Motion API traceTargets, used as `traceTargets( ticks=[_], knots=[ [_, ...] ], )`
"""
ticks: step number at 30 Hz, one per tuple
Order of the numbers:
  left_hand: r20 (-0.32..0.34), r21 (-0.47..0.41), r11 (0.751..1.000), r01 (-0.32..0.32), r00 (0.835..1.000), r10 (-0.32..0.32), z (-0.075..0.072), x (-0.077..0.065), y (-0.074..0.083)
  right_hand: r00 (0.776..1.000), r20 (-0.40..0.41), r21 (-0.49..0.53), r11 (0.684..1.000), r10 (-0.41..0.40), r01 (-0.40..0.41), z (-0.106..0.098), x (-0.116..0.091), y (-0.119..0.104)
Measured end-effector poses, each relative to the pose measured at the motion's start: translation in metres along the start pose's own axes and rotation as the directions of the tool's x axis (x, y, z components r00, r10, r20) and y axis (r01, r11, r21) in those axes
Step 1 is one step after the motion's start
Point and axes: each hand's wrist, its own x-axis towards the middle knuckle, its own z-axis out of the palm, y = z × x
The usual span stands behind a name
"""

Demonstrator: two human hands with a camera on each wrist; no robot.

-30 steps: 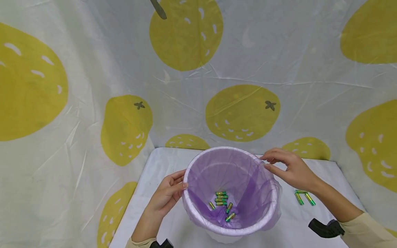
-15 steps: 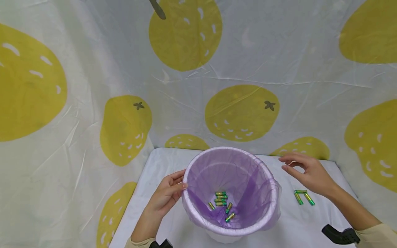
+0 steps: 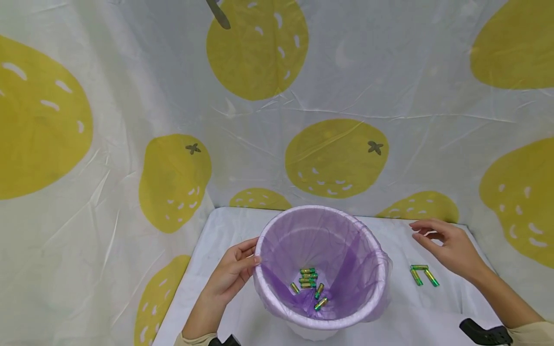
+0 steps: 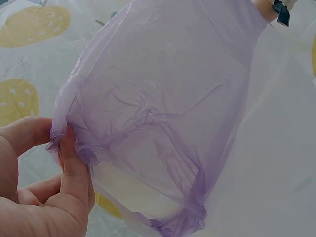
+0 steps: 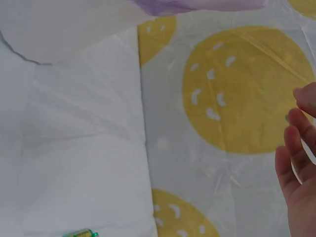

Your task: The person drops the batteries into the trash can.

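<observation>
A white trash bin [image 3: 312,332] lined with a purple trash bag [image 3: 285,240] stands on the table, its mouth tilted towards the head camera. Several green-and-gold batteries [image 3: 308,278] lie at the bottom inside the bag. My left hand [image 3: 233,269] grips the bin's left rim, thumb in front; in the left wrist view the fingers [image 4: 74,173] pinch the bag's folded edge. Apart from the bin, my right hand [image 3: 450,245] hovers over the right of the table with loosely curled fingers, nothing visible in them. Three more batteries [image 3: 420,267] lie on the table near it.
A white cloth covers the table [image 3: 233,223]. Behind and beside it hangs a pale curtain [image 3: 255,139] printed with yellow fruit. Black wrist devices [image 3: 484,332] show at both sleeves.
My right hand has left the bin's right rim and moved rightwards, past the loose batteries. The left hand keeps its grip, and the bin stays in place.
</observation>
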Motion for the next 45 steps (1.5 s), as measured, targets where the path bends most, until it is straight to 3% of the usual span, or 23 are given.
traceTargets(
  ticks=[19,25,32,45],
  knots=[
    [-0.005,0.010,1.000,-0.008,1.000,0.008,-0.002,-0.001,-0.003,0.979,-0.014,-0.105,0.974,0.202,-0.203,-0.005,-0.038,0.057],
    [-0.014,0.006,1.000,0.002,1.000,-0.002,-0.002,-0.002,-0.002,0.951,0.000,-0.163,0.939,0.308,-0.304,-0.001,-0.050,0.070],
    [-0.019,0.015,1.000,0.006,1.000,-0.006,0.000,0.000,-0.001,0.936,-0.020,-0.203,0.915,0.352,-0.348,0.004,-0.067,0.093],
    [-0.018,0.025,1.000,0.009,1.000,-0.008,0.001,0.002,0.001,0.864,-0.036,-0.281,0.825,0.502,-0.491,0.018,-0.093,0.125]
  ],
)
